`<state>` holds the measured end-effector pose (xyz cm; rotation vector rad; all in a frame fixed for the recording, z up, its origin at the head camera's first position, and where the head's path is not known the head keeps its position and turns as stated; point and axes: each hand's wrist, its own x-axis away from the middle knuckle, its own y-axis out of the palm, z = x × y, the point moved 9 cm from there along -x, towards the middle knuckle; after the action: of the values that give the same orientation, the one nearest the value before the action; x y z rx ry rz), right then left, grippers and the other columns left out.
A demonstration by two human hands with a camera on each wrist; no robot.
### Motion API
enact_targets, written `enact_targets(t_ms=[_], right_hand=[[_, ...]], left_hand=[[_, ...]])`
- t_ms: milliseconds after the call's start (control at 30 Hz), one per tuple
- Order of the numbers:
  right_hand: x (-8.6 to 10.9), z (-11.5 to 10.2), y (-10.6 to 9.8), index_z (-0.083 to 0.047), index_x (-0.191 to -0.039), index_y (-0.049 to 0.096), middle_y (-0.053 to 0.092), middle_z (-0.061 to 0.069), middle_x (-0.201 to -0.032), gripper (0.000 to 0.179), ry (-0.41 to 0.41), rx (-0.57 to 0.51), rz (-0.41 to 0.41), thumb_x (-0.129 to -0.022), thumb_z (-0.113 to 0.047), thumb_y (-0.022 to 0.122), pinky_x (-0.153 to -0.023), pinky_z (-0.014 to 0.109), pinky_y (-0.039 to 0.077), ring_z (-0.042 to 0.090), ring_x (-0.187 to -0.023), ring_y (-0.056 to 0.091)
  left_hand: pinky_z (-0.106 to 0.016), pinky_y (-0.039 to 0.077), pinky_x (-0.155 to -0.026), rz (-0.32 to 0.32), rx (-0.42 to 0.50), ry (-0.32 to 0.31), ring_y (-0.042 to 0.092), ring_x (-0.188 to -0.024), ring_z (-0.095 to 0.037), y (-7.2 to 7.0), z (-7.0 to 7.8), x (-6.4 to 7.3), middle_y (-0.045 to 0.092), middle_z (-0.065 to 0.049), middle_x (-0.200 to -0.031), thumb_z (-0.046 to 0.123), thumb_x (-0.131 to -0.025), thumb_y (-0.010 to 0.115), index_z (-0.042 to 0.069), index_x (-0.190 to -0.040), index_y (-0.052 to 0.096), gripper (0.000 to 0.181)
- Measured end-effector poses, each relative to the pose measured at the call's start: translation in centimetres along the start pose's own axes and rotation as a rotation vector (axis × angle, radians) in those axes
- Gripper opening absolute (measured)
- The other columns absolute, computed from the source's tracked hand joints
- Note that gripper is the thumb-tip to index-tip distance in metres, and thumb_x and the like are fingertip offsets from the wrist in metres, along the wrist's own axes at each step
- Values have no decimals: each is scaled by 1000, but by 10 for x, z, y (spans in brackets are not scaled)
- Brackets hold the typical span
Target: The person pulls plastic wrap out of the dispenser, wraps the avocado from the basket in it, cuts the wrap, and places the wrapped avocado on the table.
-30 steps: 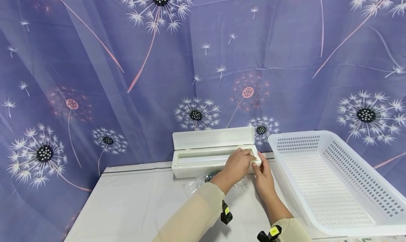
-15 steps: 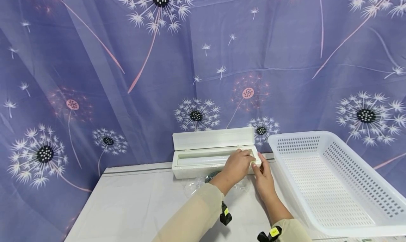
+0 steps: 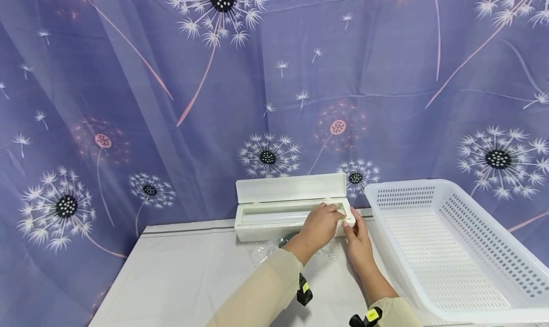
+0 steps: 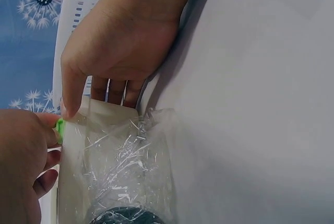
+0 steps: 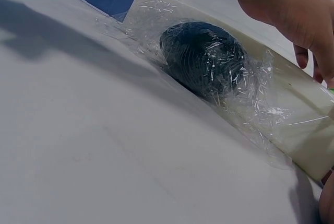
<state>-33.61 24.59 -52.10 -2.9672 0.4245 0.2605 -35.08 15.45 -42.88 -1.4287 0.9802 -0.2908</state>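
Observation:
A white cling film dispenser box point(image 3: 257, 233) stands on the table with its lid point(image 3: 291, 187) raised. Inside it lies a white roll point(image 3: 274, 217). At the box's right end, my left hand point(image 3: 319, 226) reaches over the front edge and pinches a small green cutter slider point(image 4: 60, 130). My right hand point(image 3: 359, 247) grips that same end, thumb on the front edge and fingers round the side. Clear cling film point(image 4: 125, 166) hangs down the front. It covers a dark, rounded, finely lined thing point(image 5: 201, 57) on the table, partly hidden by my left forearm in the head view.
A large white perforated plastic basket point(image 3: 446, 250) stands right beside the box, close to my right hand. White cloth point(image 3: 180, 270) covers the table. A purple dandelion-print curtain point(image 3: 214, 141) hangs directly behind the box.
The head view has shifted very slightly. Both hands keep their places at the right end of the box, with no other visible movement.

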Motion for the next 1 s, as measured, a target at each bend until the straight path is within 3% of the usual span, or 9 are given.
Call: enact_targets(t_ms=[133,433,1000], right_hand=[[1,0,0,-15,-162,19,34,19,-160,60,5,12,-2,-108,-22,44,-92,-1,34,23,-138,40],[-1,1,0,-15,-162,22,38,19,-158,59,13,27,18,-108,-20,46,-89,1,37,-1,-119,42],[-2,3,0,-15,-162,21,37,20,-158,60,22,14,13,-108,-17,46,-89,1,38,-5,-115,42]], left_hand=[[-20,50,-88,0,8,-6,64,-96,-7,1,-1,2,72,12,-112,14,-95,66,28,-119,76,29],[-21,51,-86,36,4,-2,64,-93,-8,-2,-4,5,73,13,-110,14,-94,66,28,-117,76,29],[-21,50,-85,21,5,-16,64,-93,-10,-4,-6,7,73,12,-112,15,-94,66,30,-118,75,30]])
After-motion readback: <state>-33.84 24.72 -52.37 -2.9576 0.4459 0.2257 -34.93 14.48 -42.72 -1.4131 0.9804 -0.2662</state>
